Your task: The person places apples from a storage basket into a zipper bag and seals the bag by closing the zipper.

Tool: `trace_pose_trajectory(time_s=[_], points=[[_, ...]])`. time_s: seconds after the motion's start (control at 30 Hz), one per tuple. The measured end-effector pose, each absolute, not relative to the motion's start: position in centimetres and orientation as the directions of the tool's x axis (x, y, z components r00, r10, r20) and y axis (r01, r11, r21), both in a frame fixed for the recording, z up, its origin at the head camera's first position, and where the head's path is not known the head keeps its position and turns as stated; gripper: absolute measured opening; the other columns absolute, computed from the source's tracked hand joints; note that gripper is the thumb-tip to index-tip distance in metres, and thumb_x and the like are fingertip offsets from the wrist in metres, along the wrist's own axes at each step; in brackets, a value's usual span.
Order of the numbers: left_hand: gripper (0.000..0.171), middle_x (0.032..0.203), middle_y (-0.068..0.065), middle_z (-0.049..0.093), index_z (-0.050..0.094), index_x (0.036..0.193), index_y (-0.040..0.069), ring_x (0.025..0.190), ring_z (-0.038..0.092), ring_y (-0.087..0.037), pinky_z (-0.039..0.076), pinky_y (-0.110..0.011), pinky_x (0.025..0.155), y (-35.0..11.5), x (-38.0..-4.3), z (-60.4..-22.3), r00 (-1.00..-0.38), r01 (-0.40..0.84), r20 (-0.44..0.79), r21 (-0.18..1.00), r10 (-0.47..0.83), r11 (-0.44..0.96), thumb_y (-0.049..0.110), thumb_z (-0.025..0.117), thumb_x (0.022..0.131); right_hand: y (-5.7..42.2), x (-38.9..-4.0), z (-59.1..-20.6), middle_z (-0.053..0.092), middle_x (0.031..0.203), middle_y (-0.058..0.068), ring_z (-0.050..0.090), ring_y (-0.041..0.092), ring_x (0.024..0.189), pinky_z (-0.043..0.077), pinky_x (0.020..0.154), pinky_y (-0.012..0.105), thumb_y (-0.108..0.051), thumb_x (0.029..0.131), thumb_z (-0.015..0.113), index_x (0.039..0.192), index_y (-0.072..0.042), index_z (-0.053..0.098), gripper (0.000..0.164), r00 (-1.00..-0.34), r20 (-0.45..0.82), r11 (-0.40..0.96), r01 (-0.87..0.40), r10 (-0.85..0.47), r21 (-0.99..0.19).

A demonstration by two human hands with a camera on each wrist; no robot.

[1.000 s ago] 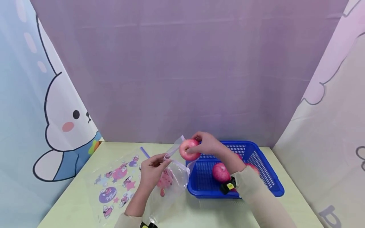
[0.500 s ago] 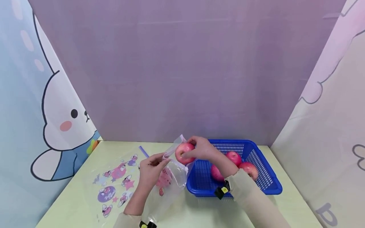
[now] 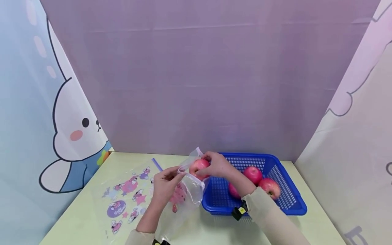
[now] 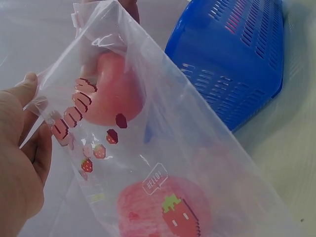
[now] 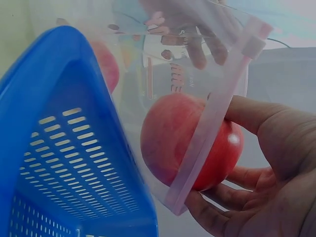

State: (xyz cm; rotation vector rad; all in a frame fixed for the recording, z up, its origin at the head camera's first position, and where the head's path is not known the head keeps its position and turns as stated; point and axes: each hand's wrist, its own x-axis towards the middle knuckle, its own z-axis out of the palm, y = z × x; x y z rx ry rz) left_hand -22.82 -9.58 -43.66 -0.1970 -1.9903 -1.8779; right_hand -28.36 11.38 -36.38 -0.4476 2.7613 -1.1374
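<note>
My left hand (image 3: 164, 186) pinches the open rim of a clear zip bag (image 4: 148, 143) printed with strawberries. At the bag's mouth my right hand (image 3: 218, 165) holds a red apple (image 3: 199, 166) between thumb and fingers. In the right wrist view the apple sits partly behind the bag's pink zip strip (image 5: 212, 128), with its right side still in the fingers. Lower in the bag, the left wrist view shows a second apple (image 4: 158, 205) through the plastic.
A blue plastic basket (image 3: 218, 208) stands right of the bag, holding red apples (image 3: 270, 189), one partly behind the right forearm. Flat on the table (image 3: 82, 204) at left lies another clear bag (image 3: 122, 200) with pink and purple prints. A purple cloth backs the table.
My right hand has moved down and slightly left, bringing the apple from above the bag's mouth into it. The left hand keeps its pinch on the rim, nearly still.
</note>
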Motion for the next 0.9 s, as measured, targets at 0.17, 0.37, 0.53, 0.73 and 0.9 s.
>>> trace_pose_trajectory(time_s=[0.17,0.37,0.53,0.73,0.9], points=[[0.023,0.091,-0.005,0.072,0.076,0.103,0.012,0.078,0.065,-0.022,0.056,-0.026,0.066,-9.3,-22.7,-43.4,-0.912,0.359,0.369,0.930,-0.181,0.082,0.019,0.079,0.082,11.3,-28.5,-37.0,0.061,0.110,0.006,0.060,0.024,0.092,0.057,0.071,0.033,-0.032,0.068,0.089,0.121,-0.012,0.057,0.065,-0.947,-0.011,0.671,-0.218,-0.320,-0.709],[0.024,0.091,-0.006,0.072,0.076,0.105,0.012,0.077,0.064,-0.022,0.055,-0.025,0.066,-9.3,-22.7,-43.6,-0.918,0.346,0.353,0.936,-0.180,0.069,0.018,0.079,0.082,11.3,-28.4,-37.6,0.061,0.110,0.007,0.060,0.024,0.092,0.057,0.071,0.034,-0.029,0.069,0.089,0.120,-0.012,0.058,0.063,-0.953,0.001,0.668,-0.214,-0.304,-0.713],[0.023,0.090,-0.006,0.072,0.076,0.103,0.011,0.077,0.063,-0.023,0.055,-0.025,0.065,-9.3,-22.6,-43.6,-0.913,0.358,0.364,0.931,-0.185,0.065,0.018,0.080,0.082,11.3,-28.2,-37.7,0.061,0.113,0.007,0.060,0.024,0.094,0.057,0.072,0.034,-0.029,0.069,0.089,0.123,-0.012,0.057,0.064,-0.954,0.013,0.665,-0.219,-0.300,-0.714],[0.023,0.090,-0.006,0.072,0.076,0.104,0.011,0.077,0.063,-0.022,0.055,-0.024,0.066,-9.3,-22.4,-43.4,-0.915,0.347,0.354,0.935,-0.191,0.071,0.016,0.079,0.082,11.3,-28.0,-37.1,0.063,0.113,0.011,0.061,0.027,0.099,0.057,0.074,0.036,-0.031,0.073,0.087,0.121,-0.010,0.061,0.059,-0.955,0.014,0.661,-0.216,-0.296,-0.719],[0.020,0.088,-0.009,0.071,0.075,0.103,0.005,0.073,0.061,-0.019,0.052,-0.021,0.060,-9.0,-21.6,-42.2,-0.921,0.335,0.342,0.940,-0.187,0.072,0.006,0.076,0.083,12.1,-27.9,-36.6,0.065,0.109,0.011,0.061,0.023,0.093,0.057,0.073,0.034,-0.037,0.074,0.085,0.112,-0.011,0.065,0.050,-0.958,0.034,0.674,-0.227,-0.286,-0.703]])
